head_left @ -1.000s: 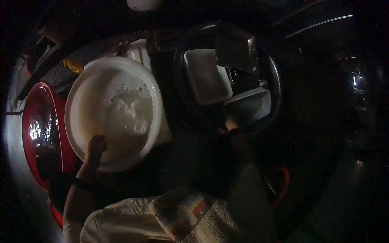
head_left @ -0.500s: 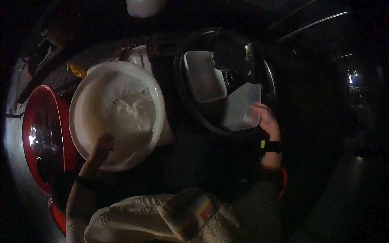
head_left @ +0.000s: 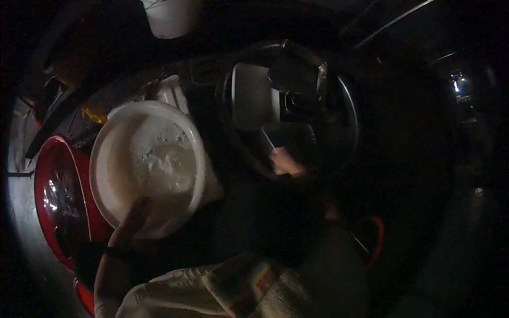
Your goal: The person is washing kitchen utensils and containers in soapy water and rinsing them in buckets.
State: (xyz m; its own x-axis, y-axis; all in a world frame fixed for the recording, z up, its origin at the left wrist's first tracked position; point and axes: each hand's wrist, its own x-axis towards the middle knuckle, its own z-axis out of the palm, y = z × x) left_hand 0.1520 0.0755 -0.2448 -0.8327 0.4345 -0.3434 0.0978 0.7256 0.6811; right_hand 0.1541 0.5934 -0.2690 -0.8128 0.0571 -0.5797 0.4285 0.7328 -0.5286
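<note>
A white basin of cloudy, foamy water stands at the left. My left hand reaches over its near edge to the water; dimness hides its fingers. Farther right, a big dark round tub contains several boxy containers. My right hand grips the near-left edge of a translucent plastic container at the tub's near side. Beyond that container lie a white rectangular container and a black one.
A red basin with shiny water or liquid inside sits left of the white one. A white bucket is at the top, and something yellow lies behind the white basin. A towel covers my lap. Much of the right side is dark.
My right hand has moved left with the translucent container and turned it, so it looks darker now. The left hand stays by the white basin's near edge. The view has shifted slightly.
</note>
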